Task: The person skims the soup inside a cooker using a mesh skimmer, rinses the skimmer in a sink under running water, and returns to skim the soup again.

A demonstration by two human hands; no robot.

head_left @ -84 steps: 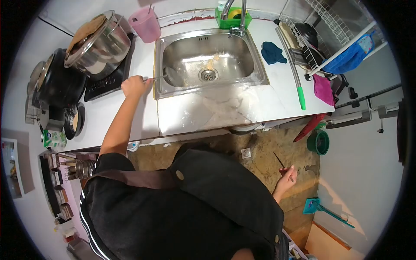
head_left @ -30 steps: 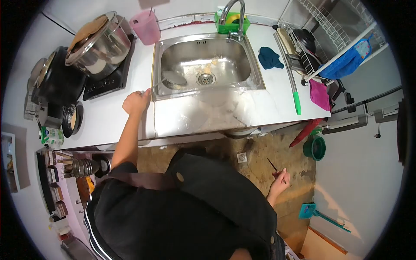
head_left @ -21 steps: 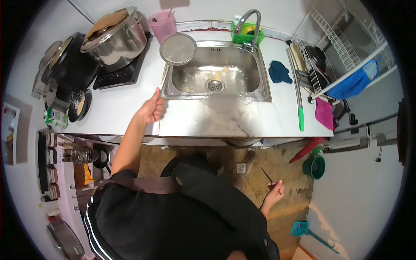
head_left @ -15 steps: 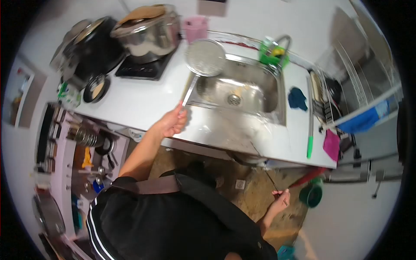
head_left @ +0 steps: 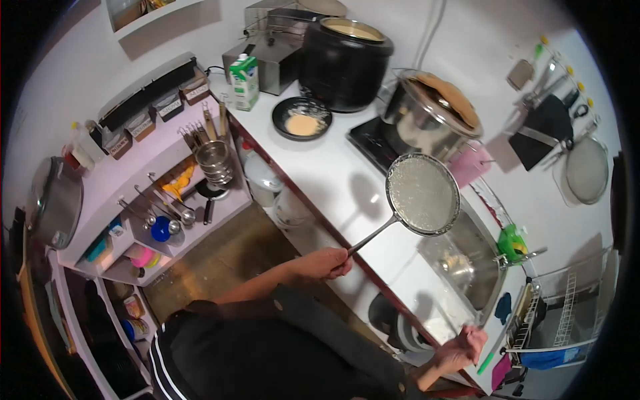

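My left hand (head_left: 327,264) is closed round the handle of a round fine-mesh strainer (head_left: 423,194), held up over the white counter (head_left: 300,170) between the cooker and the sink. Bits of pale residue cling to the mesh. My right hand (head_left: 463,348) is closed round a thin dark stick or handle, partly blurred, near the counter's front edge by the sink (head_left: 477,277). On an induction cooker (head_left: 373,143) stands a steel pot (head_left: 427,120) with a brown cover. A black bowl (head_left: 301,119) with pale batter-like stuff sits left of it.
A large black pot (head_left: 343,67) and a green-white carton (head_left: 245,81) stand at the back. Ladles and small strainers (head_left: 213,160) hang on the pink shelf (head_left: 110,180) at left. Near the sink are a pink cup (head_left: 471,164), a green basket (head_left: 512,244) and a dish rack (head_left: 560,320).
The view has swung left toward the cooker and shelf. My left hand has lifted the strainer out of the sink and over the counter. My right hand has come up beside the counter edge.
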